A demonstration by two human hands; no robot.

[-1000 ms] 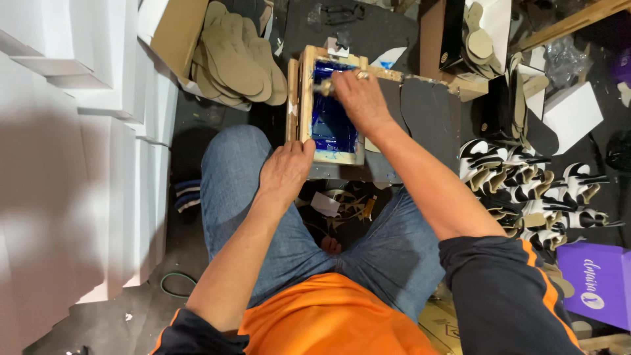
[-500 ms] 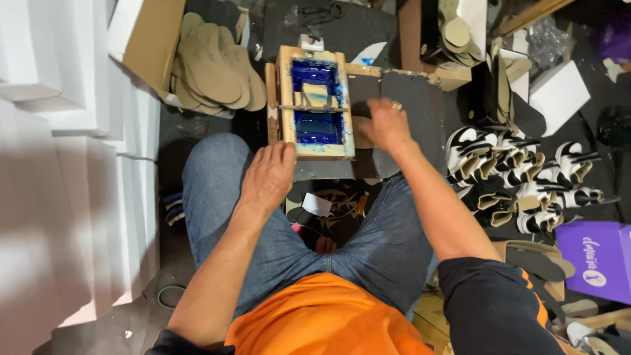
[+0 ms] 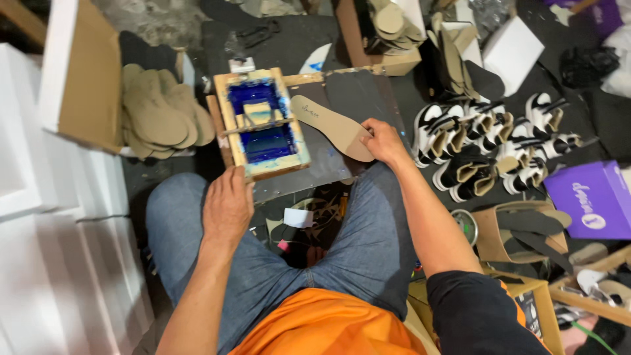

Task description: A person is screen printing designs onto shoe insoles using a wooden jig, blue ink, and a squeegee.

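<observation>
A tan insole (image 3: pixel 332 125) is held at its near end by the right hand (image 3: pixel 383 141), the fingers closed around its edge a little right of the frame's centre; the rest of the insole lies slanted up and to the left across a dark board (image 3: pixel 358 92), with a small dark mark seen near its far tip. The left hand (image 3: pixel 227 205) is laid flat, fingers loosely spread, on the near corner of a wooden printing frame (image 3: pixel 261 123); the frame's edge is touched but nothing is clasped. The frame is seen in the upper middle of the picture, its mesh stained deep blue, with a narrow squeegee (image 3: pixel 256 122) lying across it. Just left of the frame a stack of tan insoles (image 3: pixel 161 115) is piled, and beside that, at the upper left, an open cardboard box (image 3: pixel 82 72) is leaned. White boxes (image 3: pixel 46 217) are stacked down the left edge. To the right of the board, black-and-white shoes (image 3: pixel 490 141) are crowded together, and a purple box (image 3: pixel 591 200) is seen at the right edge. At the bottom of the frame, blue jeans (image 3: pixel 368 243) and an orange shirt (image 3: pixel 322 325) are visible on the person.
</observation>
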